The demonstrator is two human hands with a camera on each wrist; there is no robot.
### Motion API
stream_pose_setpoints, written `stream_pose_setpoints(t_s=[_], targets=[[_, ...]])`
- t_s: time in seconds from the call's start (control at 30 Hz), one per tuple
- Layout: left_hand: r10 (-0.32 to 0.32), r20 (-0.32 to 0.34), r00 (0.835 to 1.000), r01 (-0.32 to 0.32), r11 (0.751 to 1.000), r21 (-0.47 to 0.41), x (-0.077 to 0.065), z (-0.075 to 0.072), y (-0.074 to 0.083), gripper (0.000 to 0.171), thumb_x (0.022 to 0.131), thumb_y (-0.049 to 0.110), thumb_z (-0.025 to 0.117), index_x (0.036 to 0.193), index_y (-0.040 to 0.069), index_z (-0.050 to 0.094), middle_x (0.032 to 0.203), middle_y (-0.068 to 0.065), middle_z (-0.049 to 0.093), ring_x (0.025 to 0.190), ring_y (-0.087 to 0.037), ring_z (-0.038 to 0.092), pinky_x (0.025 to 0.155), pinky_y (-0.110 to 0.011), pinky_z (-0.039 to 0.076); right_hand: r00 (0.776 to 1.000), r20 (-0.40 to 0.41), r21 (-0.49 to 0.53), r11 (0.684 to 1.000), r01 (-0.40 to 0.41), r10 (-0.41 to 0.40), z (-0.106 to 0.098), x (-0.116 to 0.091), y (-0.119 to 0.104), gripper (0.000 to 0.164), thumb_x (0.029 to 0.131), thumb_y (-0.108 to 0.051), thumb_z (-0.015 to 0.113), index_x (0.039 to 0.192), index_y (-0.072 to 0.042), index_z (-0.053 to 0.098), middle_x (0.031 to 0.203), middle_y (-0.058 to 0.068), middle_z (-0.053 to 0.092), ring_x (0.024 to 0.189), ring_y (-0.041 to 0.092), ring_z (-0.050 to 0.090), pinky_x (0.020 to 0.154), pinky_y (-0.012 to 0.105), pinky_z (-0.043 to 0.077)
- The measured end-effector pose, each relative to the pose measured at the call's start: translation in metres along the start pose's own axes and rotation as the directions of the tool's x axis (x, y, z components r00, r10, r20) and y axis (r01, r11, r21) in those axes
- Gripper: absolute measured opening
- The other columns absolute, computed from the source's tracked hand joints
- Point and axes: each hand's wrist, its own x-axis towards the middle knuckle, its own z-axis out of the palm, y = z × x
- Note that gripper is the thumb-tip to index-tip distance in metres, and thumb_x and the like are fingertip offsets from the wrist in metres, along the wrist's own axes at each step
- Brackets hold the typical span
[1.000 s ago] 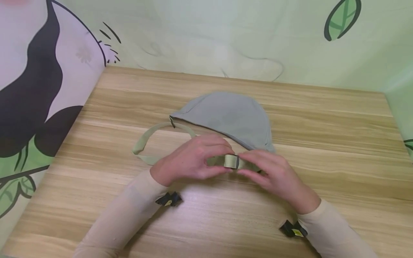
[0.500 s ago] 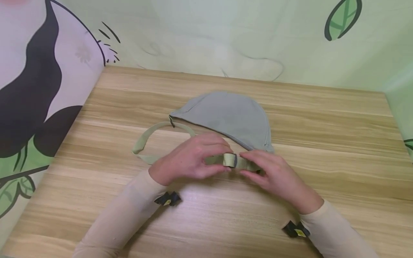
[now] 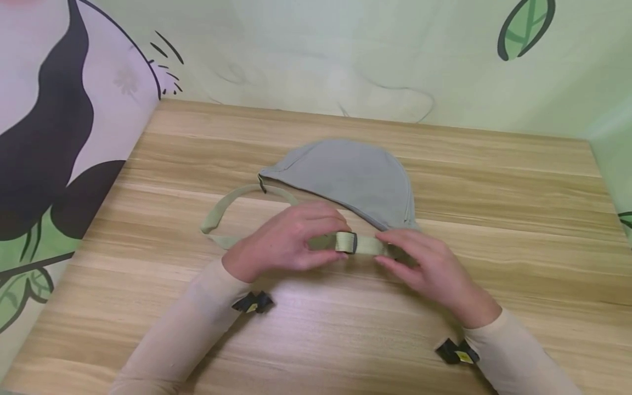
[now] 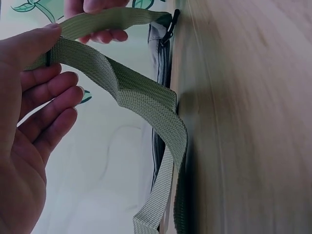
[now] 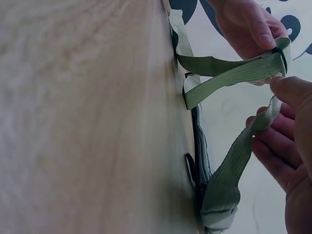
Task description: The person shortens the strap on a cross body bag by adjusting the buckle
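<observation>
A grey, half-moon-shaped bag (image 3: 345, 175) lies flat on the wooden table, its zipped edge facing me. Its light green webbing strap (image 3: 370, 245) runs between my hands, raised off the table. My left hand (image 3: 291, 238) pinches the strap at a dark slider buckle (image 3: 354, 242), thumb below and fingers above. Farther right, my right hand (image 3: 424, 260) pinches the strap between thumb and fingertips, near the bag's right corner. The left part of the strap (image 3: 217, 214) loops on the table. In the right wrist view, a black zipper pull (image 5: 191, 168) hangs by the strap's end.
The wooden table (image 3: 518, 263) meets a pale green printed wall (image 3: 306, 55) at the back. Another wall with a panda print (image 3: 108, 82) borders it on the left. Small black devices (image 3: 253, 302) are attached at both wrists.
My hands have drawn apart along the strap, the left slightly left with the buckle and the right to the right. More strap shows between the buckle and my right fingers.
</observation>
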Motion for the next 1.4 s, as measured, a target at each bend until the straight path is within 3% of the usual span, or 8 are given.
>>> stream_pose_setpoints(t_s=[0.33, 0.83, 1.2, 1.4], targets=[[-0.006, 0.02, 1.0, 0.006, 1.0, -0.004, 0.001, 0.002, 0.0, 0.028, 0.085, 0.03, 0.07, 0.104, 0.01, 0.066, 0.1, 0.003, 0.065, 0.096, -0.007, 0.058, 0.094, -0.021, 0.044, 1.0, -0.015, 0.038, 0.999, 0.021, -0.02, -0.001, 0.003, -0.002, 0.034, 0.091, -0.031, 0.063, 0.108, -0.003, 0.068, 0.102, 0.007, 0.07, 0.091, 0.021, 0.067, 0.088, 0.018, 0.051], [-0.013, 0.088, 0.996, 0.011, 1.0, 0.021, 0.008, 0.006, 0.005, 0.021, 0.087, 0.034, 0.067, 0.099, 0.016, 0.066, 0.094, 0.01, 0.062, 0.088, -0.004, 0.056, 0.085, -0.022, 0.046, 0.992, 0.032, -0.06, 0.991, 0.122, -0.12, -0.002, 0.016, -0.012, 0.031, 0.094, -0.031, 0.059, 0.106, -0.003, 0.069, 0.101, 0.006, 0.069, 0.09, 0.019, 0.066, 0.082, 0.027, 0.054], [-0.049, 0.131, 0.99, 0.046, 0.999, 0.023, 0.007, 0.01, 0.004, 0.016, 0.086, 0.033, 0.067, 0.094, 0.018, 0.065, 0.088, 0.012, 0.06, 0.083, -0.003, 0.054, 0.081, -0.019, 0.045, 0.993, 0.073, -0.047, 0.994, 0.094, -0.09, 0.002, 0.013, -0.013, 0.032, 0.092, -0.029, 0.063, 0.109, -0.002, 0.068, 0.102, 0.007, 0.069, 0.091, 0.019, 0.066, 0.083, 0.028, 0.055], [-0.03, 0.117, 0.993, 0.03, 1.0, 0.004, 0.004, 0.01, 0.003, 0.017, 0.087, 0.035, 0.068, 0.093, 0.018, 0.065, 0.091, 0.012, 0.061, 0.088, -0.003, 0.055, 0.086, -0.019, 0.044, 0.991, 0.133, -0.027, 1.0, -0.001, 0.004, 0.002, 0.005, -0.007, 0.038, 0.084, -0.025, 0.073, 0.114, -0.003, 0.065, 0.106, 0.006, 0.068, 0.096, 0.019, 0.065, 0.088, 0.027, 0.052]])
